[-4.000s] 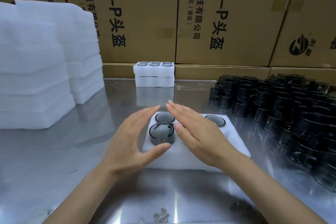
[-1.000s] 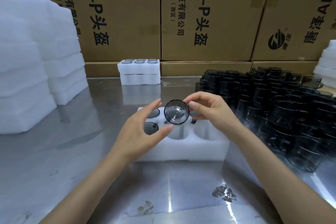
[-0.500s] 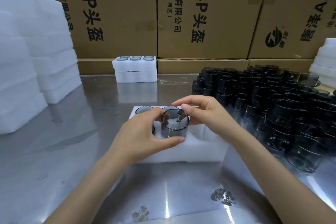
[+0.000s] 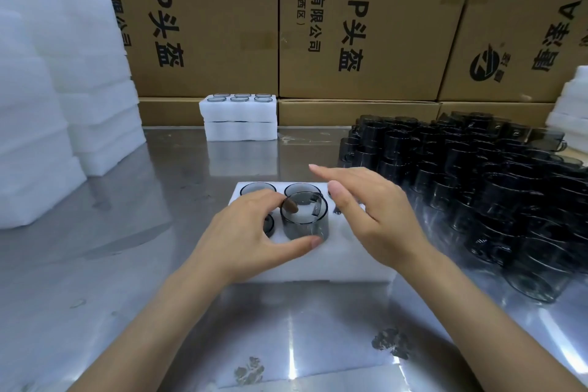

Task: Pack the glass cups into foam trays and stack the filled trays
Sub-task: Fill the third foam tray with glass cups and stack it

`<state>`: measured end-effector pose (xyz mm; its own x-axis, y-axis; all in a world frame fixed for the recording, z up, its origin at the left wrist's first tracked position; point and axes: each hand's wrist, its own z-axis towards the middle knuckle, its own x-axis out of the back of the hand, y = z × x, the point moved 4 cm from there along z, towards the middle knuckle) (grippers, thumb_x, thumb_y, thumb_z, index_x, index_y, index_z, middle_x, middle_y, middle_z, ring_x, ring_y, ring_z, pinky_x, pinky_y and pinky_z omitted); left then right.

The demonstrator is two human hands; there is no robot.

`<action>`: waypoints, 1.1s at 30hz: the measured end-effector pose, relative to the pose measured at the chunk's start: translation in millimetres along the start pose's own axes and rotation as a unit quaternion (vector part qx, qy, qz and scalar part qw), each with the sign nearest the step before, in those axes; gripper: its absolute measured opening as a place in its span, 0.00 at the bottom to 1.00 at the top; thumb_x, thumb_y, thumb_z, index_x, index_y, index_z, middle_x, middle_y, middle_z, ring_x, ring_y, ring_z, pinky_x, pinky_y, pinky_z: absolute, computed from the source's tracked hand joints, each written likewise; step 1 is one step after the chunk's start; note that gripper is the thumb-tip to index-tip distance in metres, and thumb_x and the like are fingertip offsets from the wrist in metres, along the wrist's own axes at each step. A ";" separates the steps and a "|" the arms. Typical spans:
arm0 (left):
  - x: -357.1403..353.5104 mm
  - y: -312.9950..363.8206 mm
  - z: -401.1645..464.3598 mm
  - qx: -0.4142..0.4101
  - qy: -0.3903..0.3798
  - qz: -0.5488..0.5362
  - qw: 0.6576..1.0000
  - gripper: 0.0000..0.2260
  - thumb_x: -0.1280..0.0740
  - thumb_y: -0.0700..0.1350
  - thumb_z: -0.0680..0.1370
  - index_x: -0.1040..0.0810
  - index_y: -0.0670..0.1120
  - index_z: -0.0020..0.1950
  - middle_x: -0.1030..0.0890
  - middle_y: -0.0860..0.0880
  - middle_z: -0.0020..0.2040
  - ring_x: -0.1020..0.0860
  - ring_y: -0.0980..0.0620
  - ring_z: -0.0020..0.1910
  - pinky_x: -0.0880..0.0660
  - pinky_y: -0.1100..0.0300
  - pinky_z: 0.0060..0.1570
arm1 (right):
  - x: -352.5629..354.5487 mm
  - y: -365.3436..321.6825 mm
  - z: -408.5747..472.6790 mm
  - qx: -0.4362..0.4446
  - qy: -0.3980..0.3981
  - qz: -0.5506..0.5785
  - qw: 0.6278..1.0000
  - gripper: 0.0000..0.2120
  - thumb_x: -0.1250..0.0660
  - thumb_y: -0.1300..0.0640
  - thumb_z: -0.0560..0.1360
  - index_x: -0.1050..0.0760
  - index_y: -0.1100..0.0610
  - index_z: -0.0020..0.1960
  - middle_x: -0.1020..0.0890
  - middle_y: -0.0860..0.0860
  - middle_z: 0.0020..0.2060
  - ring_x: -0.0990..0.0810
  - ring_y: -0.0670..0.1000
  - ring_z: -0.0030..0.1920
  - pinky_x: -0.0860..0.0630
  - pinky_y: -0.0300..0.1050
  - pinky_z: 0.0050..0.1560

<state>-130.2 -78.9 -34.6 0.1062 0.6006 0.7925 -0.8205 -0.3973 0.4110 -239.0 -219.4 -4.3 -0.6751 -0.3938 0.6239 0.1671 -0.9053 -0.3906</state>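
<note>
The foam tray [image 4: 318, 264] lies on the steel table [image 4: 127, 264], near its front edge and about midway across; the left hand [image 4: 245, 242] grips a smoky glass cup [image 4: 304, 219] round its wall, thumb on the near side and fingertips curled on the far side, the cup upright and standing partly sunk in the middle front pocket of the tray; the right hand [image 4: 375, 213] hovers just beside the cup with straight, relaxed fingers, holding nothing. 3 more cups appear seated in the tray, 2 in the back row and 1 in the front left pocket, mostly hidden by the left hand; the right-hand pockets are largely covered by the right hand, so I cannot tell their contents. Loose cups [image 4: 477, 194] crowd the right side of the table; 2 filled trays [image 4: 240, 118] are stacked at the back edge; empty foam [image 4: 47, 89] is piled at the left.

The cup looks light, stiff, smooth and breakable; it is likely slippery, so holding it round the wall, or pressing flat on the rim, seems safest; the foam is soft and should give, gripping the cup snugly once pushed home.
</note>
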 end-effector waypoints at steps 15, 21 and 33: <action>14.7 13.7 -24.0 -0.134 0.062 -0.026 0.989 0.34 0.36 0.65 0.71 0.35 0.52 0.73 0.31 0.61 0.69 0.34 0.65 0.67 0.38 0.69 0.66 | -9.2 -10.6 -23.4 0.031 -0.056 -0.016 0.998 0.21 0.47 0.55 0.80 0.36 0.52 0.73 0.37 0.41 0.71 0.42 0.36 0.72 0.47 0.30 0.70; 11.2 25.5 -29.5 -0.169 0.061 0.035 0.983 0.28 0.38 0.60 0.73 0.27 0.47 0.68 0.28 0.53 0.69 0.31 0.56 0.69 0.37 0.54 0.70 | -13.8 -8.4 -29.3 0.023 -0.118 -0.084 0.989 0.26 0.55 0.47 0.78 0.39 0.52 0.74 0.40 0.42 0.73 0.44 0.38 0.74 0.48 0.35 0.73; -3.7 25.8 -30.6 -0.149 0.018 0.111 0.983 0.25 0.40 0.57 0.70 0.19 0.47 0.60 0.21 0.52 0.62 0.22 0.54 0.59 0.36 0.50 0.65 | -24.1 -6.1 -28.2 -0.034 -0.185 -0.136 0.973 0.22 0.55 0.44 0.81 0.35 0.41 0.71 0.36 0.37 0.72 0.42 0.36 0.72 0.44 0.33 0.68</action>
<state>-168.9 -70.1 -40.7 -0.1087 0.5484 0.8291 -0.9497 -0.3037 0.0764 -244.0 -199.9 -36.0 -0.3805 -0.1822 0.9067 -0.0376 -0.9766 -0.2120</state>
